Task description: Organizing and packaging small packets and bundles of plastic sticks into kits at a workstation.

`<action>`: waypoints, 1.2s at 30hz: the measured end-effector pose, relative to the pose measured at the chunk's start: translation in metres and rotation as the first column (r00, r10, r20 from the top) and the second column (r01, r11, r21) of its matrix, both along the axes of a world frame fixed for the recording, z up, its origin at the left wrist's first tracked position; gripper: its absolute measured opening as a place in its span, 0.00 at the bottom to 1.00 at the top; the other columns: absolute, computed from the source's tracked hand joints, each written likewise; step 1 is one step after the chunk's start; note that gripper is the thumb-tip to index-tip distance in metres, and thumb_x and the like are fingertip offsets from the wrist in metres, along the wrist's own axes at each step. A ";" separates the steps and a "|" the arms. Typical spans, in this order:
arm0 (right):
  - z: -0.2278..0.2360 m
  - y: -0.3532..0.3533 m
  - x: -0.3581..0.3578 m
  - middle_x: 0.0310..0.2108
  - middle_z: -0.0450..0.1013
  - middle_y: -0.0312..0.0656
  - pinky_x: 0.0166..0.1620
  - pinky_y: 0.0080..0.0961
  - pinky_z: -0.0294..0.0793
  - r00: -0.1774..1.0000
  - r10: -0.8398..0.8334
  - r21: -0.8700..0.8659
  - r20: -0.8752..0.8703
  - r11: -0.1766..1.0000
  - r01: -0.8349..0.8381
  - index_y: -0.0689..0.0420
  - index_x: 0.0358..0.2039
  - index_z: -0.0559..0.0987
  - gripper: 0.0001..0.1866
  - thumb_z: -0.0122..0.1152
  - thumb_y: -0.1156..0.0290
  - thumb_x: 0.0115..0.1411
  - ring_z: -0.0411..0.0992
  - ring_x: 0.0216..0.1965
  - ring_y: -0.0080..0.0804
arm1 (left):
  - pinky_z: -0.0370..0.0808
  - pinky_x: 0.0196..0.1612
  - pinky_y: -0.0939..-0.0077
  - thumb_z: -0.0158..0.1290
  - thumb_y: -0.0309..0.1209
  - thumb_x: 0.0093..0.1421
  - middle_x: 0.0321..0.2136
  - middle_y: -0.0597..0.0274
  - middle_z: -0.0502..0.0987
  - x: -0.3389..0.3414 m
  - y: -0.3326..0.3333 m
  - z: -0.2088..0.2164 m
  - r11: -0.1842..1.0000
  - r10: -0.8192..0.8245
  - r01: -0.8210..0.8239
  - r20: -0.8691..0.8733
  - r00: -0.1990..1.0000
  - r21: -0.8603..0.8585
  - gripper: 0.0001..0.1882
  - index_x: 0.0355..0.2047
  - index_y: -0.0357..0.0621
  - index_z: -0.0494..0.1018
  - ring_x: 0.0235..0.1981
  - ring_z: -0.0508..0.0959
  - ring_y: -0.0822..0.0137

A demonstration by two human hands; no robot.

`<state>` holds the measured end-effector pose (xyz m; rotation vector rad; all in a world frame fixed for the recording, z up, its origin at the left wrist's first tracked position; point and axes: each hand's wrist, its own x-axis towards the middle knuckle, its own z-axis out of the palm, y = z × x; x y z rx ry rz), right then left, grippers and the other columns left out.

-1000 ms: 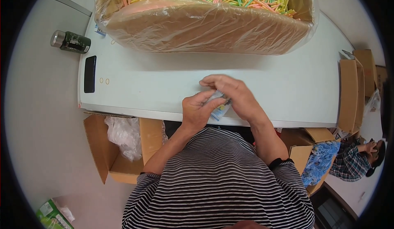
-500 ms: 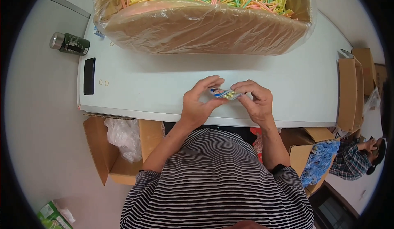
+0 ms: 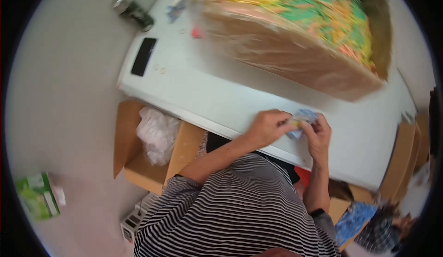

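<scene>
Over the table's front part, a small blue and silvery packet (image 3: 304, 116) with a bit of yellow on it is held between my two hands. My left hand (image 3: 265, 129) is closed, its thumb and fingers pinching the packet's left side. My right hand (image 3: 319, 135) grips the right side with thumb and fingers. Motion blurs the packet, so its print and contents do not show clearly.
A large plastic-lined carton (image 3: 295, 56) of coloured sticks stands on the white table (image 3: 198, 95). A black phone (image 3: 144, 57), a dark bottle (image 3: 133, 13) and a red scrap (image 3: 197, 32) are left. Below are cartons, one with blue packets (image 3: 354, 222); a person (image 3: 380, 231) sits right.
The view has turned, so the table slants down to the right. My hands still hold the packet, which now shows more of its blue side.
</scene>
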<state>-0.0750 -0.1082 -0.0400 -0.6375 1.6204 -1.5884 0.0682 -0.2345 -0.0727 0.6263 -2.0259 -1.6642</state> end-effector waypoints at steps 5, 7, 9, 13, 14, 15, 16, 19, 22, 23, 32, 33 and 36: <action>-0.005 -0.016 0.007 0.34 0.79 0.42 0.35 0.20 0.78 0.981 0.140 0.054 0.135 0.987 -0.149 0.64 0.40 0.76 0.08 0.64 0.77 0.61 0.77 0.29 0.24 | 0.74 0.30 0.77 0.66 0.31 0.56 0.27 0.56 0.81 0.026 -0.020 0.017 0.983 -0.014 0.003 0.061 0.998 0.185 0.12 0.39 0.37 0.81 0.27 0.76 0.74; 0.001 -0.035 0.020 0.34 0.79 0.40 0.34 0.19 0.76 0.967 0.211 0.096 0.142 0.969 -0.225 0.63 0.40 0.76 0.09 0.65 0.75 0.61 0.76 0.30 0.23 | 0.74 0.30 0.76 0.65 0.31 0.56 0.26 0.56 0.81 0.042 -0.031 0.019 0.989 -0.019 -0.005 0.160 0.987 0.149 0.13 0.40 0.37 0.81 0.26 0.75 0.76; 0.001 -0.052 0.034 0.34 0.78 0.39 0.36 0.20 0.76 0.972 0.225 0.105 0.073 0.967 -0.232 0.63 0.41 0.76 0.10 0.65 0.74 0.62 0.76 0.32 0.23 | 0.74 0.30 0.75 0.65 0.32 0.56 0.25 0.56 0.81 0.061 -0.049 0.021 0.986 0.127 -0.146 0.196 0.972 0.081 0.13 0.39 0.37 0.81 0.25 0.76 0.74; -0.001 -0.069 0.039 0.34 0.76 0.36 0.39 0.20 0.73 0.959 0.279 0.167 -0.045 0.949 -0.268 0.62 0.43 0.75 0.10 0.63 0.71 0.64 0.74 0.36 0.21 | 0.75 0.32 0.65 0.64 0.37 0.55 0.25 0.53 0.80 0.103 -0.102 0.020 0.868 0.483 -0.378 0.377 0.790 -0.320 0.15 0.36 0.40 0.80 0.25 0.79 0.53; -0.004 -0.070 0.037 0.33 0.76 0.36 0.39 0.20 0.73 0.949 0.313 0.182 -0.044 0.936 -0.301 0.62 0.43 0.76 0.10 0.62 0.71 0.64 0.74 0.35 0.21 | 0.75 0.32 0.65 0.64 0.37 0.55 0.25 0.53 0.80 0.109 -0.109 0.020 0.861 0.495 -0.390 0.367 0.787 -0.325 0.15 0.36 0.40 0.80 0.25 0.79 0.53; -0.006 -0.071 0.037 0.33 0.76 0.36 0.39 0.20 0.73 0.946 0.321 0.178 -0.054 0.935 -0.307 0.62 0.43 0.76 0.10 0.62 0.71 0.64 0.74 0.35 0.21 | 0.76 0.34 0.64 0.65 0.38 0.54 0.28 0.53 0.80 0.113 -0.116 0.026 0.824 0.537 -0.372 0.382 0.752 -0.427 0.16 0.38 0.41 0.80 0.29 0.80 0.54; -0.008 -0.071 0.037 0.33 0.76 0.36 0.39 0.19 0.73 0.938 0.331 0.216 -0.102 0.928 -0.304 0.62 0.42 0.76 0.10 0.62 0.71 0.64 0.73 0.35 0.21 | 0.76 0.37 0.62 0.65 0.39 0.54 0.31 0.54 0.80 0.115 -0.123 0.032 0.779 0.579 -0.345 0.392 0.715 -0.523 0.16 0.39 0.43 0.81 0.33 0.80 0.54; -0.012 -0.071 0.036 0.32 0.76 0.35 0.38 0.19 0.72 0.929 0.330 0.242 -0.168 0.927 -0.286 0.61 0.41 0.76 0.09 0.62 0.70 0.65 0.73 0.34 0.20 | 0.76 0.44 0.60 0.67 0.38 0.52 0.39 0.51 0.79 0.123 -0.136 0.043 0.754 0.610 -0.344 0.403 0.682 -0.559 0.21 0.43 0.39 0.78 0.43 0.78 0.51; -0.020 -0.069 0.033 0.31 0.76 0.35 0.35 0.18 0.72 0.949 0.284 0.213 -0.137 0.944 -0.252 0.61 0.39 0.77 0.08 0.61 0.70 0.65 0.73 0.32 0.20 | 0.74 0.48 0.57 0.67 0.36 0.52 0.44 0.49 0.77 0.129 -0.184 0.043 0.593 0.706 -0.461 0.151 0.692 -0.660 0.25 0.47 0.36 0.75 0.47 0.76 0.47; -0.023 -0.070 0.032 0.31 0.76 0.35 0.34 0.17 0.72 0.964 0.251 0.194 -0.085 0.954 -0.231 0.60 0.38 0.76 0.07 0.61 0.69 0.66 0.73 0.31 0.20 | 0.73 0.50 0.55 0.66 0.36 0.52 0.47 0.49 0.76 0.127 -0.213 0.042 0.459 0.744 -0.518 -0.007 0.669 -0.722 0.27 0.49 0.35 0.73 0.48 0.74 0.46; -0.027 -0.079 0.031 0.31 0.76 0.37 0.27 0.16 0.73 0.979 0.189 0.203 -0.078 0.964 -0.170 0.59 0.38 0.76 0.07 0.60 0.68 0.66 0.75 0.28 0.21 | 0.76 0.47 0.52 0.61 0.39 0.58 0.42 0.42 0.79 0.083 -0.419 0.048 0.714 0.656 -0.290 0.464 0.595 -0.638 0.18 0.40 0.36 0.76 0.45 0.79 0.43; -0.026 -0.079 0.032 0.31 0.76 0.37 0.27 0.16 0.73 0.979 0.187 0.210 -0.082 0.963 -0.167 0.59 0.38 0.76 0.07 0.60 0.68 0.66 0.75 0.28 0.21 | 0.76 0.47 0.52 0.61 0.39 0.58 0.42 0.42 0.79 0.086 -0.419 0.043 0.718 0.652 -0.291 0.466 0.598 -0.632 0.18 0.40 0.36 0.76 0.45 0.79 0.43; -0.025 -0.077 0.035 0.31 0.76 0.38 0.26 0.16 0.73 0.980 0.178 0.240 -0.088 0.959 -0.153 0.59 0.37 0.76 0.07 0.60 0.68 0.66 0.75 0.28 0.22 | 0.77 0.43 0.52 0.59 0.38 0.59 0.33 0.42 0.81 0.110 -0.400 0.034 0.629 0.709 -0.382 0.298 0.639 -0.678 0.16 0.38 0.37 0.78 0.38 0.80 0.40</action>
